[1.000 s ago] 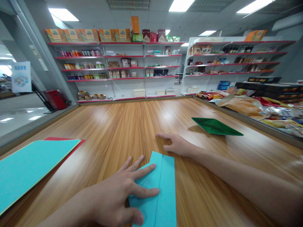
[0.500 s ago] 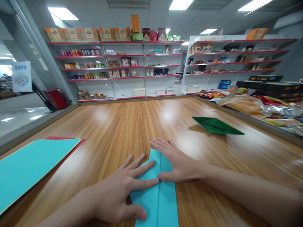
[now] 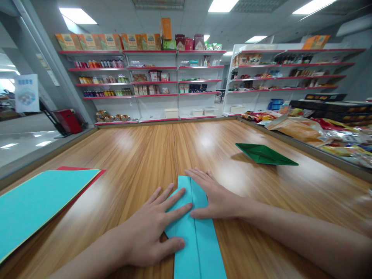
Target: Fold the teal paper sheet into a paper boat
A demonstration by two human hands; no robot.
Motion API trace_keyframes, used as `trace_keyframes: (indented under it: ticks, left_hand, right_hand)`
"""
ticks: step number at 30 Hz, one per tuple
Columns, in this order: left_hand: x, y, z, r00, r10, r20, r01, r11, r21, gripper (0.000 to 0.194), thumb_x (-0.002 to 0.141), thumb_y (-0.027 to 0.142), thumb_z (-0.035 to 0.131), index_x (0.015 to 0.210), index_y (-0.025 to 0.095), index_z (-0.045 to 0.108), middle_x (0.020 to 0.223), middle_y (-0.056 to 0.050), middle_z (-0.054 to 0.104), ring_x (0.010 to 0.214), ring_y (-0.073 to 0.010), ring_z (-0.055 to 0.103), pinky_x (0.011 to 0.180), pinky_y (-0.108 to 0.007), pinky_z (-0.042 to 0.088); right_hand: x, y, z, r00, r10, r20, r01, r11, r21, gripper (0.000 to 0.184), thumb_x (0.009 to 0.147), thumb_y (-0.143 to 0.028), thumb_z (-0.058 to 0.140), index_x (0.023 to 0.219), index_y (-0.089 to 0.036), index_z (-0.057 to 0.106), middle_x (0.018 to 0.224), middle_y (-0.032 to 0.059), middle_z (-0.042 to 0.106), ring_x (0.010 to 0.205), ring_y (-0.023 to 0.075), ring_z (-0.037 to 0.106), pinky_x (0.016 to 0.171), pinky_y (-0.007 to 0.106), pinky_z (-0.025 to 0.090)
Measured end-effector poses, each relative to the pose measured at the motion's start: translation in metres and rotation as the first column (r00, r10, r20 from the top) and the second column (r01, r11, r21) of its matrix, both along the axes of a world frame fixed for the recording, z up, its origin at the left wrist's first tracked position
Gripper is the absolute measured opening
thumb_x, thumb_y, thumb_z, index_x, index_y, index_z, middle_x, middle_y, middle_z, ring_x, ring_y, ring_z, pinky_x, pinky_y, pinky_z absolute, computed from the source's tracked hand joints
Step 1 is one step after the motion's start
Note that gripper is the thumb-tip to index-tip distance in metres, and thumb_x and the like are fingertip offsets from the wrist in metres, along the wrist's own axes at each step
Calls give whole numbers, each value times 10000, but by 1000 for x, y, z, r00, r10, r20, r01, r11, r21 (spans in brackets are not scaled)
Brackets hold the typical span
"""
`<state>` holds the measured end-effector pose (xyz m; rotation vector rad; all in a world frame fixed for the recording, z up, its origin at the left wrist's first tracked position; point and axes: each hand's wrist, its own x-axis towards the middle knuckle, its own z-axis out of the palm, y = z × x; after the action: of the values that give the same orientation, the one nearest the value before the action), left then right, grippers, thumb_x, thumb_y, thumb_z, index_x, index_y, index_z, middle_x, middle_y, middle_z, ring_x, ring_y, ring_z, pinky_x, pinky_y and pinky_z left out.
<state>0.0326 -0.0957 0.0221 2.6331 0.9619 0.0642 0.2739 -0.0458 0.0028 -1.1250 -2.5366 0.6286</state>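
A folded sheet of light blue paper lies lengthwise before me on the wooden table, a seam running down its middle and its far end cut in at the corner. Fingers spread, my left hand rests flat on the paper's left half, with the thumb and fingertips on it. Across the seam, my right hand lies on the far right part, its thumb stretched toward the seam and its other fingers reaching to the far edge. My palms hide parts of both long sides. The near end runs out of view.
A stack of coloured paper, light blue on top with red beneath, lies at the left. A folded green paper boat sits to the right. Packaged snacks line the right edge, and stocked shelves stand beyond the table.
The blue paper has turned slightly, its far end swinging left and its near end right. Both hands have shifted a little farther away and stay on it.
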Motion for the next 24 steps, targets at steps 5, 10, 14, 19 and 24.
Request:
trace_keyframes:
  ticks: [5, 10, 14, 19, 24]
  left_hand:
    - [-1, 0, -1, 1000, 1, -5, -1, 1000, 6, 656, 882, 579, 470, 1455, 348, 252, 1548, -52, 105, 1391, -395, 49, 1067, -679, 146]
    - [1, 0, 1, 1000, 7, -16, -7, 1000, -6, 657, 873, 587, 475, 1451, 360, 260, 1550, -42, 100, 1386, -408, 44, 1065, -681, 150]
    - [-1, 0, 1, 1000, 11, -21, -11, 1000, -3, 662, 872, 574, 485, 1454, 355, 256, 1554, -45, 91, 1384, -421, 50, 1057, -689, 153]
    - [0, -2, 2, 999, 40, -32, -38, 998, 54, 660, 864, 617, 457, 1445, 356, 282, 1548, -70, 176, 1374, -441, 155, 1028, -704, 196]
    - [10, -7, 3, 940, 323, -107, -264, 891, 369, 431, 956, 425, 367, 1269, 207, 567, 1099, -158, 615, 1012, -369, 544, 885, -648, 367]
  right_hand:
    - [1, -1, 0, 998, 40, 58, -37, 998, -50, 1102, 659, -566, 699, 1501, -214, 82, 1559, 117, 101, 1421, 351, -12, 1123, 586, 16]
    - [-2, -6, 0, 991, 45, 125, -34, 995, -92, 1126, 655, -560, 693, 1500, -182, 52, 1557, 141, 27, 1416, 352, -51, 1116, 593, -11]
    - [-3, -12, 2, 988, 79, 132, -67, 993, -95, 1163, 632, -563, 710, 1499, -178, 36, 1554, 147, 15, 1413, 360, -60, 1107, 604, -35]
    - [2, -19, 1, 979, 175, 106, -168, 983, -75, 1246, 553, -575, 765, 1499, -224, 34, 1557, 135, -11, 1399, 401, -72, 1093, 621, -57]
    - [3, -13, 0, 997, 57, -45, -55, 998, 28, 797, 738, -423, 667, 1437, -243, 331, 1544, 115, 188, 1418, 356, 90, 1109, 593, 117]
